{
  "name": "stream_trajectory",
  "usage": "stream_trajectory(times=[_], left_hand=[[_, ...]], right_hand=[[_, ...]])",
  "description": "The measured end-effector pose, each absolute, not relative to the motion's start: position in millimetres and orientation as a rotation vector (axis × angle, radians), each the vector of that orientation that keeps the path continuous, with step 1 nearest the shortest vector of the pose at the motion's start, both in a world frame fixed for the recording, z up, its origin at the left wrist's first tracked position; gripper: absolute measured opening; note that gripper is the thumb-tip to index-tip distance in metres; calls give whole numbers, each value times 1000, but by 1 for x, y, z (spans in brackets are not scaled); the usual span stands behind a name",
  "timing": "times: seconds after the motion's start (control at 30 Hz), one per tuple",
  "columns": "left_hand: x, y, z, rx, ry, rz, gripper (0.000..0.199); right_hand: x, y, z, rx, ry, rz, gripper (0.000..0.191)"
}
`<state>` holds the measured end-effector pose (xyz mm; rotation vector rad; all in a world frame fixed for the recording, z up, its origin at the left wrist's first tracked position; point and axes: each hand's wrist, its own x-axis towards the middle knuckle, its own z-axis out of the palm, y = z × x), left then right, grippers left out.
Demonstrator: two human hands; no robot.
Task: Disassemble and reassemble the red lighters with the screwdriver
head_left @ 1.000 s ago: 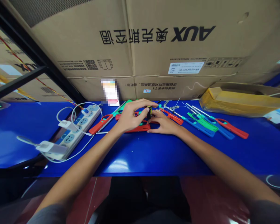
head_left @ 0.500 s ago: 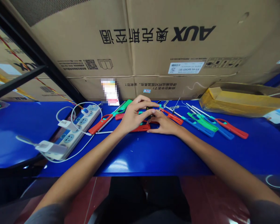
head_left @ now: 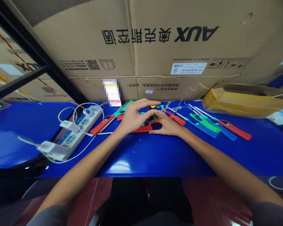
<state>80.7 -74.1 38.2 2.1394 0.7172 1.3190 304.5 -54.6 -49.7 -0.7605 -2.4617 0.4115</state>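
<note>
Left grip (head_left: 132,117): fingers curled on a small yellow-capped tool (head_left: 152,110)
Right grip (head_left: 166,124): flat, pressing the red lighter (head_left: 141,128) to the blue counter (head_left: 155,153)

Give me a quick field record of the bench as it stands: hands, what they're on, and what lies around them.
left hand: raised over the red lighter, fingers curled around a small black screwdriver with a yellow cap
right hand: flat on the blue bench, fingertips pressing the red lighter
right of hands: row of long-nosed lighters in red, green and blue
left of hands: white power strip with plugs and white cables
far right: yellow-lined carton
behind: large cardboard boxes
</note>
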Motion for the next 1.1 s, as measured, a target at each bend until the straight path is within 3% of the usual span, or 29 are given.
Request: stream_trajectory(times=[1.1], left_hand=[[75, -79, 46, 2253, 740, 1229, 29]], right_hand=[[304, -55, -49, -737, -2468, 388, 29]])
